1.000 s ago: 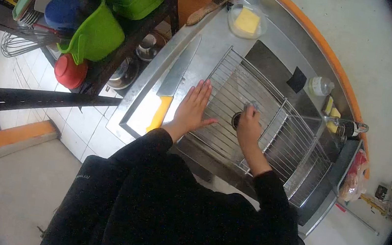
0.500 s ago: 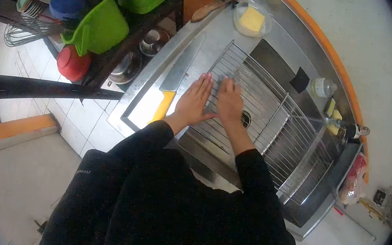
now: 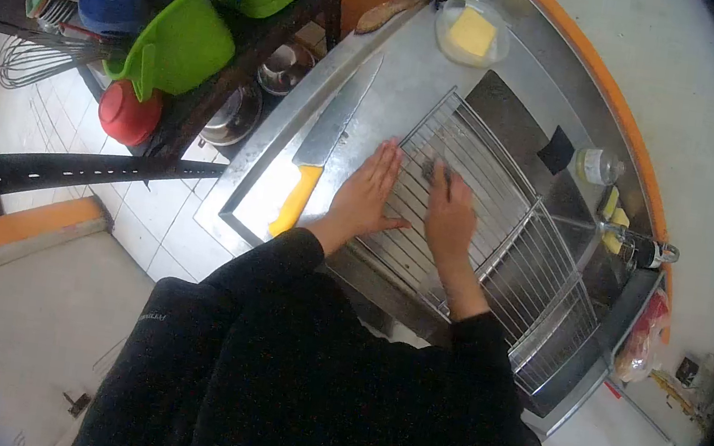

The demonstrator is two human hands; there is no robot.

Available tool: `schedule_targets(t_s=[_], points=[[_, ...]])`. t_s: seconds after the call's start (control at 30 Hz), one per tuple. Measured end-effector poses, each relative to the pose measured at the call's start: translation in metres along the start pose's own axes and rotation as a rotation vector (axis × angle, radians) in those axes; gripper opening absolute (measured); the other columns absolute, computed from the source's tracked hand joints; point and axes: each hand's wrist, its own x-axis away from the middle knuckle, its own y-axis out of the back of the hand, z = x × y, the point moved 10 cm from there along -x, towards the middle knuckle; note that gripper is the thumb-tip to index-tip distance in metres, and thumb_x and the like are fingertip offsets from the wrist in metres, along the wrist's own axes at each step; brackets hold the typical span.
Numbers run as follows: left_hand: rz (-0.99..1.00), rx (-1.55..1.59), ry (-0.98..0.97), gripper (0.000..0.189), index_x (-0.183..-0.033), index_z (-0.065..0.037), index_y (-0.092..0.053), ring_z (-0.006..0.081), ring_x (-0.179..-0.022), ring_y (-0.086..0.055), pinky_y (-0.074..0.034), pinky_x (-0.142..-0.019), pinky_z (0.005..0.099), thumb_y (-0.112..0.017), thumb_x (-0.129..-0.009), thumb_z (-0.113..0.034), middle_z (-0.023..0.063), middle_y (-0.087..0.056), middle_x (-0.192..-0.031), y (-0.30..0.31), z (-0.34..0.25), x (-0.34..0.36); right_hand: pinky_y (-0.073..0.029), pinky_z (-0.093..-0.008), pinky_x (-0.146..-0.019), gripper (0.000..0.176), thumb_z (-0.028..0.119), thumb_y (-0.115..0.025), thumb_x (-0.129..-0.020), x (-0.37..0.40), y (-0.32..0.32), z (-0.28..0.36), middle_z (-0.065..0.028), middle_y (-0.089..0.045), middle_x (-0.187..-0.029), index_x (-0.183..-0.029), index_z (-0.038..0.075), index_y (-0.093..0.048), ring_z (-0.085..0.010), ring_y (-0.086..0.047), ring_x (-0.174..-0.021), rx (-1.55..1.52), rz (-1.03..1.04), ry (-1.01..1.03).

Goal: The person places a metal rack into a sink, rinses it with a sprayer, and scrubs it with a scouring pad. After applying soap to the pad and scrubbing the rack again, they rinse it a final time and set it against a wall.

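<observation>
A wire rack (image 3: 513, 235) lies across the metal sink. My left hand (image 3: 365, 193) is spread flat on its left edge, fingers stretched out and thumb reaching over the wires. On the wires to the right, my right hand (image 3: 451, 213) is closed around a small dark scouring pad (image 3: 432, 173), mostly hidden by the fingers; its exact material cannot be made out. Left of my left hand, a large knife (image 3: 331, 129) with a yellow handle lies on the metal counter, blade pointing away from me.
A bowl with a yellow sponge (image 3: 472, 32) and a wooden brush (image 3: 404, 2) are at the far end. A clear jar (image 3: 599, 166) and a faucet (image 3: 643, 245) line the right side. Green baskets (image 3: 185, 38) and a whisk (image 3: 40, 59) crowd the left shelf.
My right hand has moved to the right over the rack, away from my left hand, and the dark pad now shows. My left hand stays spread at the edge; the view has shifted slightly.
</observation>
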Motion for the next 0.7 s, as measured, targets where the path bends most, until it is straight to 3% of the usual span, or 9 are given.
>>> schedule_targets(t_s=[0.13, 0.27, 0.37, 0.57, 0.7], points=[[0.006, -0.022, 0.051, 0.125, -0.140, 0.015, -0.014, 0.0385, -0.142, -0.008, -0.011, -0.116, 0.0410, -0.063, -0.065, -0.071, 0.0308, -0.010, -0.149, 0.000, 0.006, 0.002, -0.053, -0.0376, -0.067, 0.049, 0.010, -0.053, -0.083, -0.042, -0.026, 0.030, -0.0108, -0.053, -0.112, -0.132, 0.012, -0.048, -0.0297, -0.054, -0.091, 0.043, 0.055, -0.003], [-0.054, 0.053, 0.026, 0.125, -0.140, 0.015, -0.013, 0.0388, -0.141, -0.009, -0.013, -0.115, 0.0417, -0.064, -0.064, -0.070, 0.0303, -0.010, -0.149, 0.004, 0.005, 0.004, -0.055, -0.0349, -0.066, 0.047, 0.010, -0.051, -0.081, -0.013, -0.031, 0.012, -0.0081, -0.053, -0.111, -0.129, 0.009, -0.051, -0.0275, -0.054, -0.094, 0.096, 0.300, 0.030], [-0.063, 0.041, 0.022, 0.125, -0.140, 0.015, -0.013, 0.0386, -0.141, -0.011, -0.015, -0.115, 0.0417, -0.065, -0.064, -0.070, 0.0295, -0.012, -0.149, 0.005, 0.002, 0.003, -0.055, -0.0347, -0.064, 0.046, 0.011, -0.051, -0.082, -0.006, -0.018, 0.006, -0.0066, -0.053, -0.110, -0.127, 0.008, -0.052, -0.0258, -0.054, -0.093, 0.104, 0.186, 0.081], [-0.060, 0.047, 0.017, 0.124, -0.140, 0.014, -0.016, 0.0385, -0.139, -0.017, -0.018, -0.114, 0.0420, -0.064, -0.063, -0.071, 0.0286, -0.022, -0.146, 0.008, 0.010, -0.001, -0.055, -0.0346, -0.067, 0.045, 0.012, -0.051, -0.082, -0.038, -0.039, 0.031, -0.0061, -0.054, -0.114, -0.126, 0.010, -0.052, -0.0253, -0.056, -0.093, 0.072, 0.155, 0.108], [-0.062, 0.005, 0.043, 0.125, -0.140, 0.013, -0.017, 0.0387, -0.139, -0.019, -0.019, -0.113, 0.0429, -0.062, -0.062, -0.073, 0.0284, -0.026, -0.144, 0.011, 0.010, -0.002, -0.054, -0.0364, -0.070, 0.047, 0.010, -0.055, -0.079, 0.024, -0.019, -0.035, -0.0056, -0.055, -0.114, -0.126, 0.016, -0.054, -0.0271, -0.056, -0.095, 0.098, 0.180, 0.035]])
